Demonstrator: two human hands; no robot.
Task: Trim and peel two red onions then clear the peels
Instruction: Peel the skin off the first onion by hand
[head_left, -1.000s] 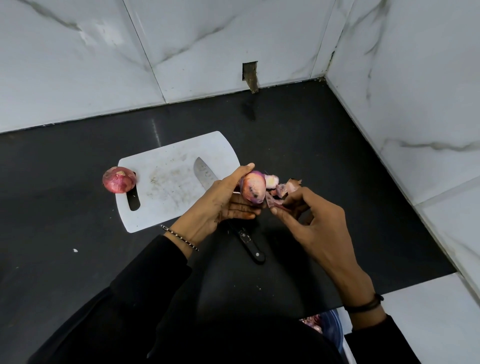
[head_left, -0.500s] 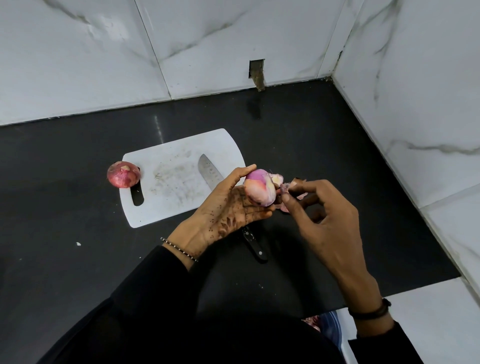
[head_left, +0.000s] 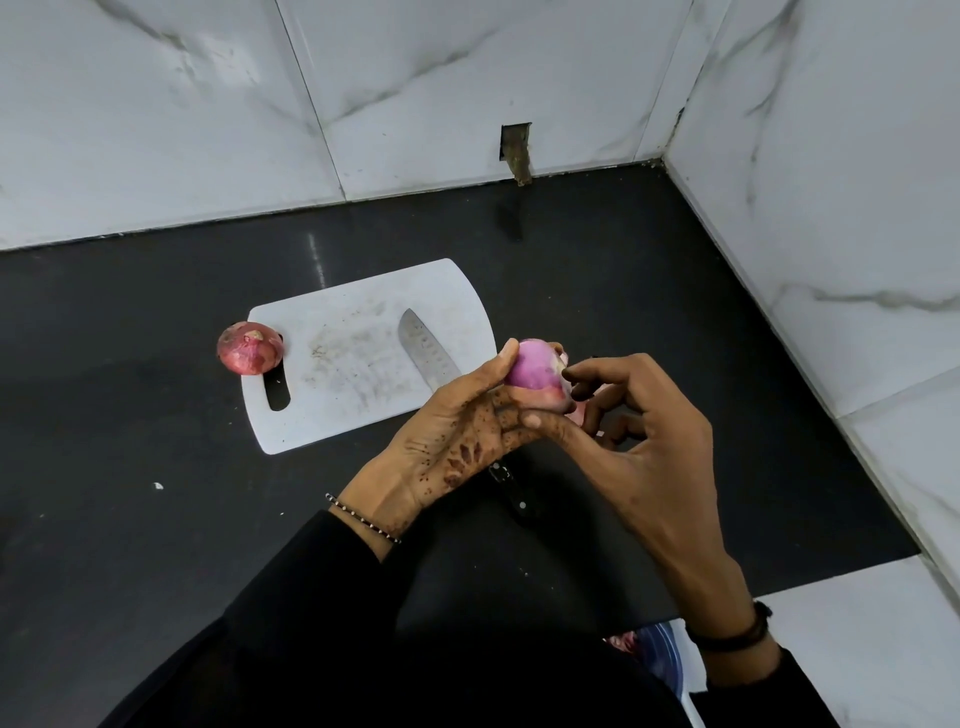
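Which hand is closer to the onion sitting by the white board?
Left. The left hand is right of the unpeeled onion, across the cutting board; the right hand is farther right.

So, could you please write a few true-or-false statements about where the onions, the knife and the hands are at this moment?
1. The left hand holds the mostly peeled onion. True.
2. The unpeeled onion lies in the middle of the cutting board. False: it sits at the board's left edge, by the handle slot.
3. The right hand grips the knife. False: the knife lies on the board and counter; the right hand's fingers touch the held onion.
4. Both wrists wear bracelets. True.
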